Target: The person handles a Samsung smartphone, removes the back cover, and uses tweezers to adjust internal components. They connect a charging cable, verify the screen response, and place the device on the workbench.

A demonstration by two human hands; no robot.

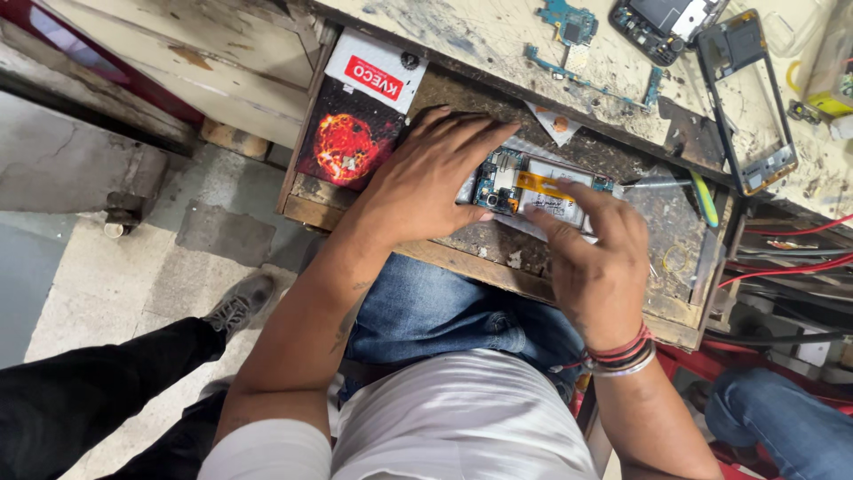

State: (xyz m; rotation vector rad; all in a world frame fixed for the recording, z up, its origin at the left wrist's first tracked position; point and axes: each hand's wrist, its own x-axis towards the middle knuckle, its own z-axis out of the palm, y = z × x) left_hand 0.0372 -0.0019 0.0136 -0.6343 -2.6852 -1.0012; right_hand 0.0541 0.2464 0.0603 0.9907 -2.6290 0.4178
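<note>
An opened phone [533, 188] with its back off lies in a pulled-out wooden drawer [498, 267]; a blue circuit board, an orange ribbon strip and a silver battery show. My left hand [426, 178] lies flat over the phone's left end and holds it down. My right hand [597, 258] is at the phone's right side, with thumb and fingertips pressing on the battery area. Both hands touch the phone.
A red and black box [355, 124] with a white end sits at the drawer's left. A green-handled tool [702, 197] lies at the drawer's right. On the worn bench above are a phone frame [746, 98], a phone body [662, 25] and a blue board [569, 22]. Red cables [782, 267] run at right. Another person's black-trousered leg and shoe [231, 307] are at left.
</note>
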